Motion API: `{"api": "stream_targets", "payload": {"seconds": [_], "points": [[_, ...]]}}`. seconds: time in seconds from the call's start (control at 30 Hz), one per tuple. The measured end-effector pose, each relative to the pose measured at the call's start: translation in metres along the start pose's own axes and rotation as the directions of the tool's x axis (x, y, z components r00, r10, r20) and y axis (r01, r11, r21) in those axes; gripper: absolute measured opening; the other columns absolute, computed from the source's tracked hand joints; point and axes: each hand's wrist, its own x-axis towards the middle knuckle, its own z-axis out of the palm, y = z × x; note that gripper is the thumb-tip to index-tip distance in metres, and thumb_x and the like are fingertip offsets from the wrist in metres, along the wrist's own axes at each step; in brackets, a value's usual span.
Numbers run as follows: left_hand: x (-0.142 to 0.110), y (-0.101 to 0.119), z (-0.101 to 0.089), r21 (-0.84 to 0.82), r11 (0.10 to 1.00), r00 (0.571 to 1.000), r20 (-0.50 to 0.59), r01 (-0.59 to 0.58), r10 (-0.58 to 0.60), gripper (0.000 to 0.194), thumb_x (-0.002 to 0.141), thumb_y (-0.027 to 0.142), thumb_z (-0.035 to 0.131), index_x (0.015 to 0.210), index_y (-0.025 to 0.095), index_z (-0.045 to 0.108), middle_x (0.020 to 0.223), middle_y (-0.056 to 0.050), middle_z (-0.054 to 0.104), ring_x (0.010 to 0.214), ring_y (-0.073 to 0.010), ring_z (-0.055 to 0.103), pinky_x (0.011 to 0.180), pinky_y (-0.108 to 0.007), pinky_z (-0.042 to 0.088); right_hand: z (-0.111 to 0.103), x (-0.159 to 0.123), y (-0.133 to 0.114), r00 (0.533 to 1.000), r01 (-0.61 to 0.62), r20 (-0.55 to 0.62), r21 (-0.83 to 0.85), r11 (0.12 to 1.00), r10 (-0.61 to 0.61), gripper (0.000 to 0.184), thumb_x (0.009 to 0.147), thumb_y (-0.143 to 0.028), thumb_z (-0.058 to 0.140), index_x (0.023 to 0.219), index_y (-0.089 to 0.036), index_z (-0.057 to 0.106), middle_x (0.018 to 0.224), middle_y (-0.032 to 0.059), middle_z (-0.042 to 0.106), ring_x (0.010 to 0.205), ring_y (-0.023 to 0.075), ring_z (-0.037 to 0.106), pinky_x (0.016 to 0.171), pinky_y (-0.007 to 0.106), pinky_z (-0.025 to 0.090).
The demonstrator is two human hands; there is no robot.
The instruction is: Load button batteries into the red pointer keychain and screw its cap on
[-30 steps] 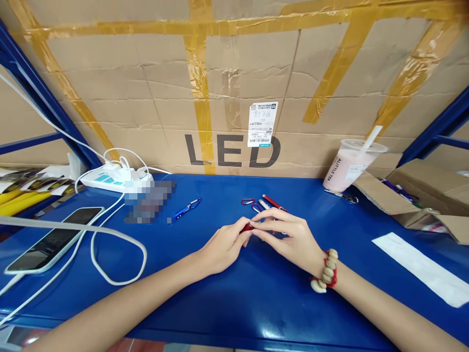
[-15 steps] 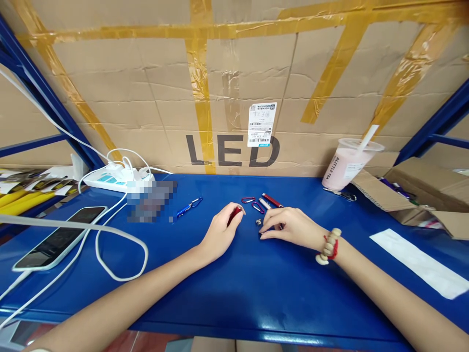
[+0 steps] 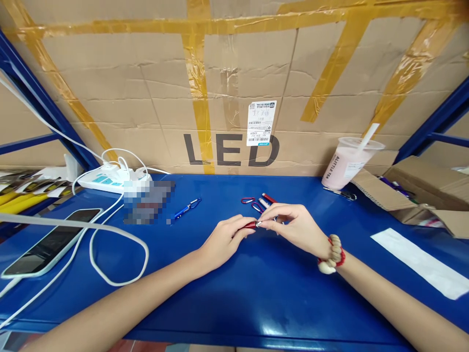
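Note:
My left hand is closed round a slim red metal tube, like the body of a mini flashlight, and its end points right. My right hand pinches a small silver end cap between thumb and fingertips, right at the tube's end. Whether the cap is threaded on I cannot tell. Just behind my right hand lie a red carabiner, a second carabiner, a silver-pink tube and another red tube, partly covered by the hand.
A blue mini flashlight with a carabiner lies left of centre. Further left are a phone, white cables and a power strip. At right stand a drink cup, an open cardboard box and a white paper strip.
My left hand has shifted right and turned the red tube sideways. My right hand has picked up the small silver cap from the table and brought it to the tube's end.

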Motion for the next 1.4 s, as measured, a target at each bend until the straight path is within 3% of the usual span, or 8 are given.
{"api": "stream_targets", "payload": {"seconds": [0.2,0.3,0.47,0.63,0.83,0.93,1.1,1.4], "points": [[-0.003,0.006,-0.003,0.009,0.999,0.996,0.080,-0.037,0.036,0.025,0.094,0.021,0.035,0.106,0.016,0.056,0.087,-0.003,0.060,0.077,-0.0115,0.056,0.071,-0.020,0.042,-0.001,0.002,0.003,0.994,-0.077,0.081,0.121,0.990,0.068,0.015,0.068,-0.031,0.072,0.070,-0.016,0.070,0.075,0.0038,0.064,0.067,0.0117,0.059,0.053,0.017,0.048],[-0.004,0.007,-0.002,0.032,0.999,0.994,0.099,-0.043,0.040,0.023,0.094,0.022,0.035,0.101,0.016,0.056,0.091,-0.003,0.061,0.080,-0.0120,0.057,0.073,-0.020,0.043,-0.002,0.002,0.003,0.983,-0.146,0.129,0.146,0.978,0.128,0.013,0.065,-0.028,0.074,0.068,-0.016,0.070,0.074,0.0034,0.064,0.062,0.0108,0.058,0.045,0.015,0.047],[-0.008,0.007,0.002,0.099,0.992,0.992,0.105,-0.081,0.070,0.023,0.094,0.021,0.034,0.096,0.015,0.055,0.089,-0.004,0.062,0.077,-0.0128,0.058,0.070,-0.021,0.044,0.002,0.000,-0.002,0.970,-0.220,0.136,0.154,0.963,0.200,0.014,0.062,-0.025,0.075,0.064,-0.013,0.069,0.069,0.0032,0.062,0.055,0.0089,0.056,0.045,0.015,0.049],[-0.011,0.005,0.005,0.213,0.963,0.986,0.020,-0.166,0.165,0.024,0.093,0.019,0.034,0.094,0.012,0.056,0.079,-0.005,0.061,0.069,-0.0134,0.057,0.063,-0.022,0.045,0.011,-0.006,0.000,0.954,-0.298,0.119,0.286,0.911,0.275,0.018,0.057,-0.024,0.078,0.063,-0.012,0.067,0.067,0.0022,0.060,0.054,0.0088,0.056,0.046,0.016,0.052],[-0.012,0.000,0.006,0.361,0.901,0.956,-0.071,-0.241,0.284,0.025,0.093,0.019,0.036,0.100,0.009,0.058,0.073,-0.006,0.062,0.062,-0.0144,0.057,0.057,-0.023,0.045,0.017,-0.008,0.004,0.886,-0.463,0.152,0.337,0.819,0.438,0.027,0.054,-0.027,0.080,0.067,-0.009,0.066,0.062,0.0030,0.060,0.051,0.0094,0.056,0.043,0.017,0.052],[-0.011,0.001,0.006,0.331,0.920,0.967,-0.068,-0.209,0.245,0.025,0.093,0.020,0.036,0.102,0.011,0.058,0.077,-0.005,0.063,0.065,-0.0141,0.058,0.060,-0.023,0.046,0.015,-0.005,0.001,0.870,-0.494,0.182,0.338,0.801,0.459,0.030,0.054,-0.030,0.080,0.070,-0.008,0.066,0.057,0.0030,0.059,0.053,0.0102,0.057,0.043,0.016,0.052],[-0.006,0.007,0.004,0.173,0.981,0.995,-0.030,-0.092,0.099,0.023,0.093,0.021,0.038,0.103,0.014,0.058,0.086,-0.004,0.064,0.071,-0.0121,0.059,0.067,-0.020,0.047,0.006,0.000,0.003,0.892,-0.448,0.221,0.324,0.833,0.393,0.030,0.060,-0.031,0.077,0.075,-0.008,0.066,0.060,0.0029,0.060,0.053,0.0096,0.057,0.041,0.015,0.050],[-0.002,0.010,0.001,0.081,0.995,0.997,0.057,0.054,-0.059,0.024,0.093,0.026,0.035,0.099,0.017,0.057,0.071,0.000,0.057,0.062,-0.0100,0.053,0.061,-0.020,0.040,0.001,0.002,0.007,0.900,-0.425,0.222,0.260,0.867,0.374,0.035,0.059,-0.035,0.077,0.079,-0.008,0.066,0.061,0.0027,0.059,0.051,0.0092,0.055,0.039,0.016,0.048]]}}
